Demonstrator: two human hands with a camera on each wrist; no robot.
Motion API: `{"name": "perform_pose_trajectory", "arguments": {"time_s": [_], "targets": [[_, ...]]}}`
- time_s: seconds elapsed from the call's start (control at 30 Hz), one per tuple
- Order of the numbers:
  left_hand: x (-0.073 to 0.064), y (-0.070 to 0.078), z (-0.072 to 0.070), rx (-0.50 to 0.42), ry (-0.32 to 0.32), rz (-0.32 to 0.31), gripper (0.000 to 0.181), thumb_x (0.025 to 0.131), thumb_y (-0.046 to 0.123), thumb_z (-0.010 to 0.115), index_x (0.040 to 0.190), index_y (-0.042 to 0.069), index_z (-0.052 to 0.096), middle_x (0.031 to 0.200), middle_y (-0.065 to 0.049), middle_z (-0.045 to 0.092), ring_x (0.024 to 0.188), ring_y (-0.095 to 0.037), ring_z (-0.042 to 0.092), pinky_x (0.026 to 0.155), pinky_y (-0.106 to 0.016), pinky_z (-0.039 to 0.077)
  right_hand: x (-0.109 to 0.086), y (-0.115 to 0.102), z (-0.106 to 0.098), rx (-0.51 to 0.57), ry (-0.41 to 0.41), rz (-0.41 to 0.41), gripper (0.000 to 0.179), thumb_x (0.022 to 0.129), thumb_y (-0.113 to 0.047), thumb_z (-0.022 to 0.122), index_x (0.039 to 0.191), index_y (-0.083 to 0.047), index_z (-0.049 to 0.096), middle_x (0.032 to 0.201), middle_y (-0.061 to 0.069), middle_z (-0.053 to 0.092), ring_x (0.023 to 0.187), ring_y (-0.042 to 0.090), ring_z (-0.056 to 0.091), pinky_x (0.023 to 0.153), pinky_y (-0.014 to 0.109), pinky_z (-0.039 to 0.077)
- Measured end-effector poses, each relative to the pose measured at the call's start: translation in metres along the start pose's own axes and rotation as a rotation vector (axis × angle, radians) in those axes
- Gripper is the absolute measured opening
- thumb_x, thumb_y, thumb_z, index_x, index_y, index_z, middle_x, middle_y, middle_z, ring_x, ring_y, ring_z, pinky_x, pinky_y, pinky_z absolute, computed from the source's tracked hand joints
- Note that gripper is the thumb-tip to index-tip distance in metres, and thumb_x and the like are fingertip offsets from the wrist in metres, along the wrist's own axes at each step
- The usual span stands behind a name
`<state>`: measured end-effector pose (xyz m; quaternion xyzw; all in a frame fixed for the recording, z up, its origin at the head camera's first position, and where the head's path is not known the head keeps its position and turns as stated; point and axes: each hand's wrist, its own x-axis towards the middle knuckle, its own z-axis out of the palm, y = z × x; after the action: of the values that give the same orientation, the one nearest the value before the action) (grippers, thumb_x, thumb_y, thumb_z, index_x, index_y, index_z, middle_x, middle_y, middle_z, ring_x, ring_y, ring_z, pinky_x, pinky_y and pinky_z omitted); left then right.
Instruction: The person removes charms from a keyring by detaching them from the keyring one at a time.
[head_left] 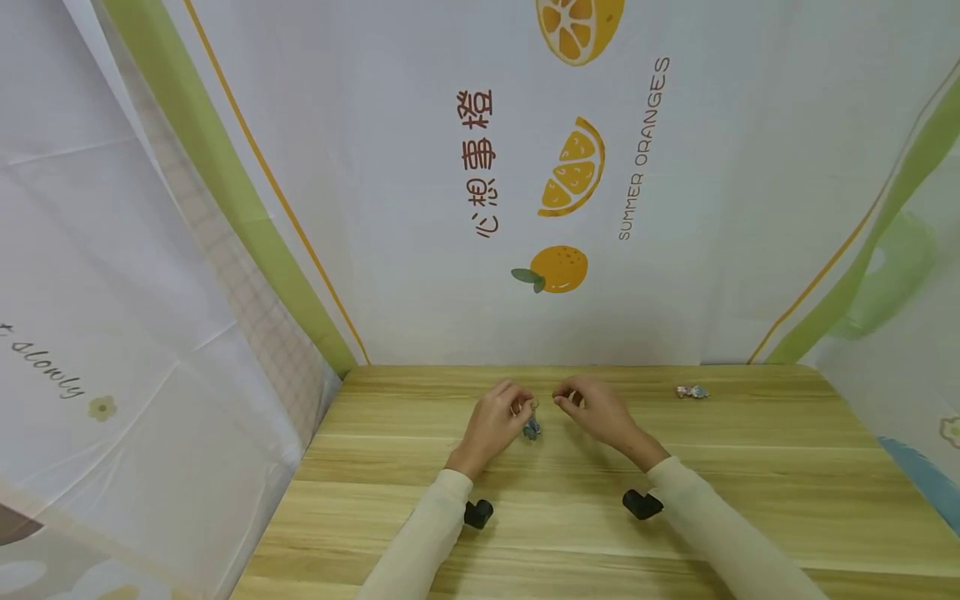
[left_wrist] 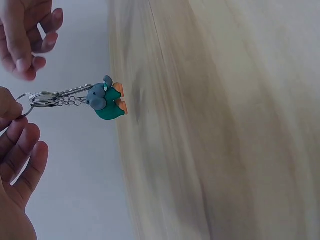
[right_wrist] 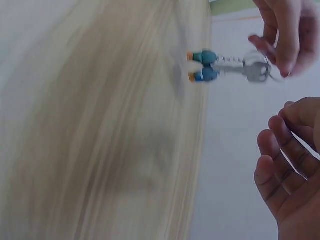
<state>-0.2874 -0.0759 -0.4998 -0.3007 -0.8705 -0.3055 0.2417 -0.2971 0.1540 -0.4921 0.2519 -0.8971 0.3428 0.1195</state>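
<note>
My left hand (head_left: 495,421) pinches a metal key ring (left_wrist: 26,102) between thumb and forefinger, above the wooden table. From the ring hang a silver key (right_wrist: 257,72), short chains and small figure charms. One charm (left_wrist: 106,100) has a grey head, a green body and orange feet. In the right wrist view a blue charm (right_wrist: 206,75) dangles beside a green charm (right_wrist: 204,57). My right hand (head_left: 596,410) hovers just right of the keychain, apart from it. Its thumb and forefinger tips come close together, with nothing visible between them; the other fingers are loosely bent.
Another small charm (head_left: 692,392), pink and blue, lies on the wooden table (head_left: 562,542) at the back right. Behind the table hangs a white cloth (head_left: 405,208) printed with oranges. Black pieces (head_left: 477,514) show at both sleeves.
</note>
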Motion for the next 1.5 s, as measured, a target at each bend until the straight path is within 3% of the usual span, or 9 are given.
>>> {"name": "perform_pose_trajectory", "arguments": {"time_s": [0.17,0.47,0.8,0.97,1.13,1.3,1.5], "targets": [[0.001,0.002,0.001,-0.011,-0.003,0.011,0.006,0.101,0.007,0.071,0.103,0.008,0.076,0.094,-0.004,0.069,0.076,-0.013,0.064,0.066,-0.018,0.054,0.001,-0.007,0.011,0.023,0.023,-0.033,0.011,0.101,-0.018,0.075,0.109,-0.011,0.077,0.101,0.001,0.074,0.082,0.012,0.067,0.069,0.026,0.055],[0.003,0.004,0.002,-0.006,-0.016,0.017,0.007,0.102,0.008,0.070,0.105,0.008,0.077,0.094,-0.003,0.070,0.076,-0.011,0.063,0.064,-0.017,0.052,0.001,-0.011,0.024,0.083,0.050,0.005,0.010,0.103,-0.019,0.073,0.109,-0.011,0.076,0.101,0.002,0.074,0.081,0.011,0.066,0.070,0.026,0.055],[0.002,0.005,0.001,-0.066,-0.045,0.043,0.014,0.102,0.004,0.067,0.112,0.005,0.075,0.096,-0.005,0.067,0.076,-0.012,0.061,0.067,-0.018,0.054,-0.001,-0.014,0.024,0.200,-0.034,0.091,0.014,0.110,-0.018,0.061,0.115,-0.008,0.068,0.099,0.012,0.069,0.073,0.012,0.061,0.059,0.026,0.050],[0.001,0.004,-0.001,-0.080,-0.059,0.095,0.023,0.100,-0.001,0.068,0.121,0.006,0.076,0.110,-0.009,0.068,0.079,-0.013,0.064,0.069,-0.020,0.055,-0.001,-0.013,0.023,0.224,-0.060,0.099,0.017,0.112,-0.019,0.057,0.116,-0.008,0.069,0.095,0.011,0.068,0.072,0.024,0.065,0.058,0.027,0.048],[0.001,0.004,-0.001,-0.075,-0.053,0.134,0.018,0.100,0.003,0.074,0.116,0.009,0.079,0.119,-0.009,0.067,0.082,-0.014,0.068,0.070,-0.020,0.057,-0.002,-0.012,0.022,0.236,-0.072,0.075,0.018,0.111,-0.017,0.058,0.120,-0.007,0.071,0.097,0.004,0.069,0.074,0.028,0.067,0.060,0.027,0.051],[0.002,0.003,0.001,-0.062,-0.042,0.149,0.011,0.098,0.006,0.077,0.109,0.009,0.079,0.117,-0.008,0.067,0.084,-0.015,0.069,0.074,-0.023,0.059,-0.002,-0.011,0.023,0.249,-0.089,0.055,0.017,0.110,-0.014,0.060,0.120,-0.006,0.072,0.099,0.006,0.071,0.072,0.025,0.067,0.059,0.027,0.053],[0.002,0.003,0.001,-0.043,-0.022,0.148,0.007,0.099,0.006,0.076,0.105,0.008,0.077,0.108,-0.004,0.069,0.087,-0.015,0.069,0.073,-0.026,0.060,-0.003,-0.010,0.022,0.267,-0.101,0.077,0.016,0.110,-0.017,0.061,0.117,-0.008,0.072,0.100,0.008,0.072,0.075,0.032,0.069,0.059,0.027,0.054]]}}
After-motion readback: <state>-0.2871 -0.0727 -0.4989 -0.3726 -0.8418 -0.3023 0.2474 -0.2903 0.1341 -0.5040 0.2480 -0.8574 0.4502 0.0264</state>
